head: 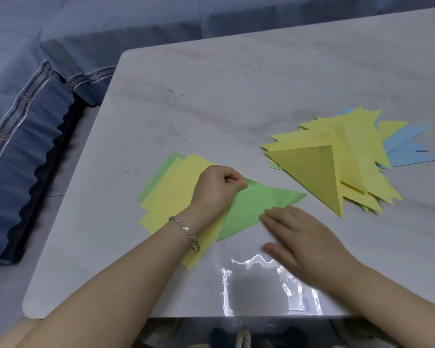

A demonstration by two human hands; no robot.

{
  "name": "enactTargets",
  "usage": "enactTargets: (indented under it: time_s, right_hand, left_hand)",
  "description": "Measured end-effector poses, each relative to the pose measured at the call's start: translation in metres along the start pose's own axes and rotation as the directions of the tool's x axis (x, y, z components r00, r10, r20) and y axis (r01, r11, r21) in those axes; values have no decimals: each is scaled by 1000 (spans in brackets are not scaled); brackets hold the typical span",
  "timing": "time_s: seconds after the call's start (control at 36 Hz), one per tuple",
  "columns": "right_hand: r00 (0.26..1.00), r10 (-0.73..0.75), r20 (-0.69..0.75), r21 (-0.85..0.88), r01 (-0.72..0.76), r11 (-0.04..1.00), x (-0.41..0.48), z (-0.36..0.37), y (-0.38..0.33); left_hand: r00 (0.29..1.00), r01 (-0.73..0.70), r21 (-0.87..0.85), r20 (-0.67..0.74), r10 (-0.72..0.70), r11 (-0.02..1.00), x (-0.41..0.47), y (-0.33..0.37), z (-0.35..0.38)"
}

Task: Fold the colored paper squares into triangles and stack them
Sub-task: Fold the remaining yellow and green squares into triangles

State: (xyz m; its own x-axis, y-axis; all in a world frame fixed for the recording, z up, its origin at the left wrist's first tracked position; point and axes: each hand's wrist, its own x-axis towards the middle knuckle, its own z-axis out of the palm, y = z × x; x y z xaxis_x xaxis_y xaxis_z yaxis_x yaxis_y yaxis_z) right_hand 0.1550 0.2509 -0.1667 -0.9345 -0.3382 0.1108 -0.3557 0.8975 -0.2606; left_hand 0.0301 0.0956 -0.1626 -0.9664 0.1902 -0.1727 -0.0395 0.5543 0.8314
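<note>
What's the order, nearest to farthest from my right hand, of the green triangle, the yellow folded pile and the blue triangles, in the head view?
1. green triangle: centre, touching the fingertips of the right hand.
2. yellow folded pile: just beyond the hand, to its right.
3. blue triangles: at the pile's far right edge.

Table [211, 84] filling mid-frame, stack of squares [171, 194] left of centre, folded triangle [256, 204] overlapping its right side, pile of triangles [342, 146] centre right, cushions [35, 101] upper left behind table
</note>
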Motion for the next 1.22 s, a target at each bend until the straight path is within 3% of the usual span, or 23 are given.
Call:
enactTargets:
  time_s: [0.47,0.58,0.67,0.72,0.78,0.83,0.89,0.94,1.08,1.14,1.22]
  right_hand:
    - [902,424,-81,-27,-427,904,7,-24,12]
    - [930,313,-190,184,-280,942,24,-38,5]
    - [946,319,-61,524,-242,816,30,-42,-2]
    - [944,323,-72,584,-222,780,33,-38,1]
    - [924,347,-161,547,-209,810,36,-36,8]
    - [884,391,-256,471,-239,849,40,-34,22]
    - [829,459,-318,401,-321,858,41,-33,40]
    - [784,537,-312,341,-435,833,42,-31,55]
    - [791,586,-176,24,-591,806,46,-16,67]
    - [809,548,-214,-61,-571,819,47,-14,63]
    - [859,432,-274,-48,-461,886,49,-15,45]
  left_hand:
    - [1000,-14,-45,8,14,999,-11,11,-5]
    - [992,-102,-180,54,113,978,-25,28,-12]
    - [976,-161,-238,104,190,958,-37,38,-14]
    - [978,-185,-210,59,201,960,-41,37,-17]
    - [985,-174,-130,-11,174,976,-43,31,-23]
    - [994,-88,71,-55,92,994,-42,18,-31]
    - [997,28,347,-77,-2,938,-41,-2,-41]
    - [989,133,498,-121,-83,857,-40,-15,-51]
    - [971,238,607,-158,-178,758,-40,-32,-66]
    - [972,237,619,-159,-175,749,-39,-32,-70]
    - [969,247,598,-149,-197,763,-35,-31,-74]
